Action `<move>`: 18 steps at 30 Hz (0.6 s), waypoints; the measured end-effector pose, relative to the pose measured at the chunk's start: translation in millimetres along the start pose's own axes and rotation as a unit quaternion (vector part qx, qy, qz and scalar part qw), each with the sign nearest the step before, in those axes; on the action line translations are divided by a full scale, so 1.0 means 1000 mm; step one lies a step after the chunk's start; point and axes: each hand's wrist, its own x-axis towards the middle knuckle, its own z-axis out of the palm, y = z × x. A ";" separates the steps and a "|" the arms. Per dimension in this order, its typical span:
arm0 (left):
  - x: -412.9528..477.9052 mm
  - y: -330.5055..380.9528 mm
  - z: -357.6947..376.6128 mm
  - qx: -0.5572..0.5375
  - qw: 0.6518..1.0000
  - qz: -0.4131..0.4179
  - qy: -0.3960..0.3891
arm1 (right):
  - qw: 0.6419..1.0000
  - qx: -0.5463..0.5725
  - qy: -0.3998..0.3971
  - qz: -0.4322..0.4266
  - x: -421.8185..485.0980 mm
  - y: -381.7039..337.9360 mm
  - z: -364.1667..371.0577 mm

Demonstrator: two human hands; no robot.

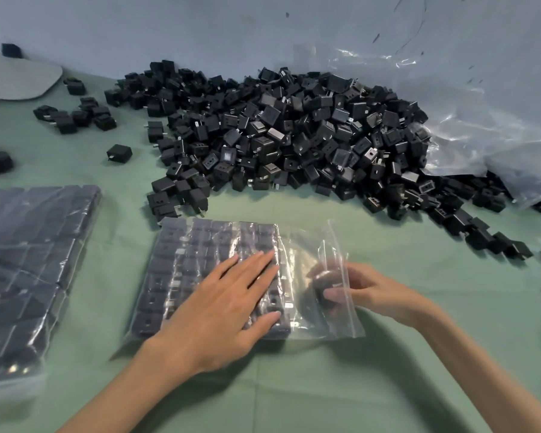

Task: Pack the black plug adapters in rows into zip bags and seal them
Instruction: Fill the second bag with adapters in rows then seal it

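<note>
My right grip (366, 289) is curled round one small black plastic plug adapter (324, 281), just inside the mouth of the clear, soft zip bag (334, 320); this part is blurred. My left grip (228, 304) lies flat, fingers straight, pressing the packed rows (181, 260) onto the green-clothed counter (294, 385). I judge the adapter light, rigid and smooth, and the film floppy and slippery, so I pin the bag through its contents. There is open cloth near me and to the right. The loose adapter pile (278, 135) crowds the far side, and a filled bag (28, 260) lies to the left.

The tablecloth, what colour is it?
Pale green tablecloth, seen in the head view.
</note>
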 end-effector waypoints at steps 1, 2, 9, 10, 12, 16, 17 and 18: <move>0.000 0.000 0.000 0.005 1.000 0.000 0.003 | 0.999 -0.041 -0.025 -0.006 0.002 -0.003 -0.001; 0.001 0.001 0.000 0.011 1.000 0.000 0.004 | 0.995 -0.088 -0.052 -0.010 0.003 -0.005 -0.001; 0.001 0.001 0.001 0.017 1.000 0.000 -0.003 | 0.979 -0.188 -0.047 -0.070 0.019 -0.015 0.003; 0.000 0.001 0.001 0.013 1.000 -0.001 -0.006 | 0.972 -0.214 -0.033 -0.087 0.021 -0.012 0.005; 0.000 0.001 0.002 0.011 1.000 0.001 -0.008 | 0.966 -0.237 -0.043 -0.098 0.021 -0.006 0.009; -0.002 0.003 0.002 0.015 1.000 0.006 -0.012 | 0.989 -0.113 -0.069 -0.062 0.011 0.002 0.005; -0.002 0.005 0.000 0.013 1.000 0.006 -0.011 | 0.989 -0.107 -0.078 -0.063 0.009 0.003 0.003; -0.002 0.006 -0.001 0.013 1.000 0.008 -0.009 | 0.988 -0.114 -0.084 -0.067 0.008 0.003 0.002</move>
